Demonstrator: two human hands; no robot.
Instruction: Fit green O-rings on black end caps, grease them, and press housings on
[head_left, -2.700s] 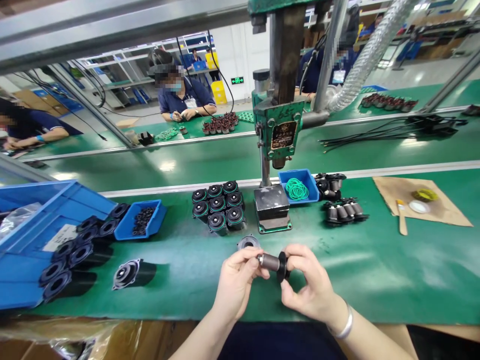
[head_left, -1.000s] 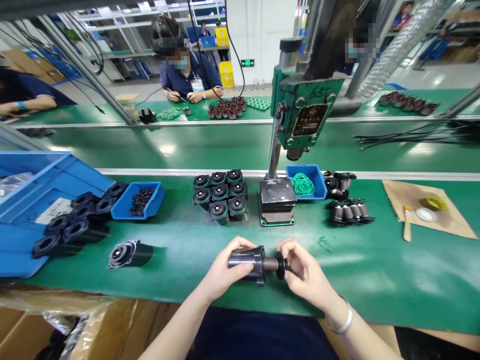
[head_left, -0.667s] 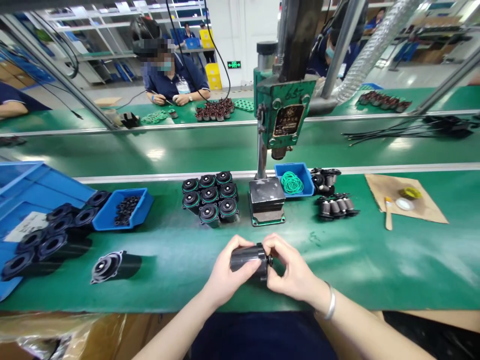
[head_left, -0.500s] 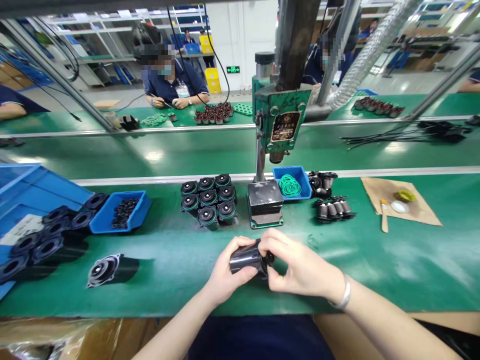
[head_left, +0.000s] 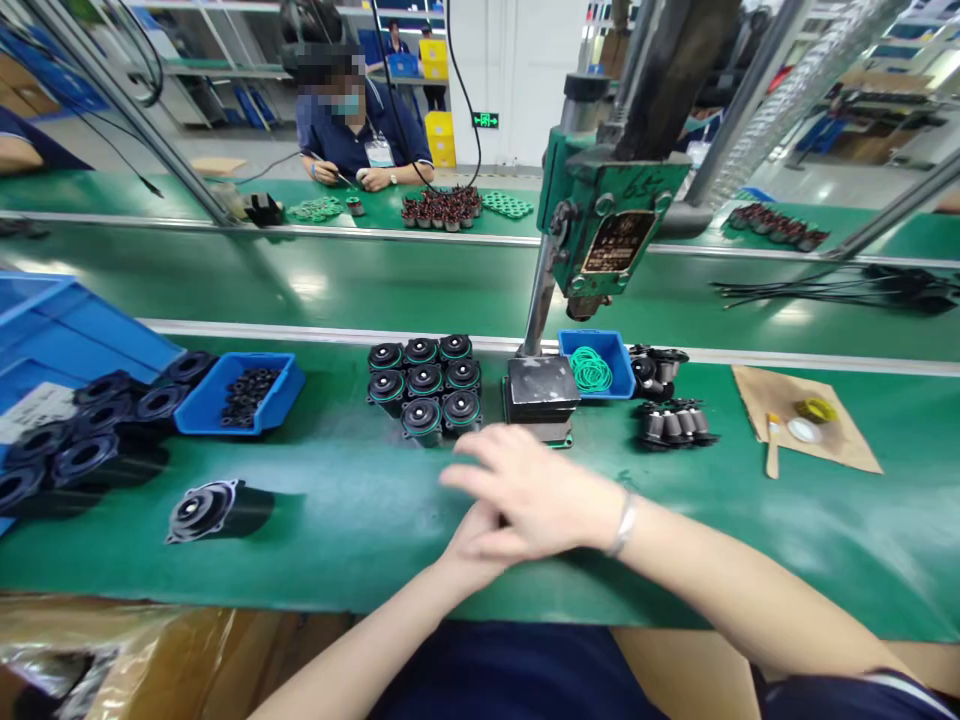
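Observation:
My left hand is low over the bench, curled around a black motor housing almost wholly covered; only a dark patch of it shows between the hands. My right hand crosses over the left one, with its fingers stretched out and apart and slightly blurred. Just beyond the hands stands a group of black motor housings with green rings. A dark metal block is beneath the green press. To the left, a single housing with a grey flange lies on its side.
A blue bin of small black parts and several hollow black housings are at left. Green rings fill another blue bin. Motor rotors, a brush and cardboard lie right. A co-worker sits opposite.
My right hand has left its pinch at the housing's end and now spreads over my left hand, hiding the housing. The view has shifted a little.

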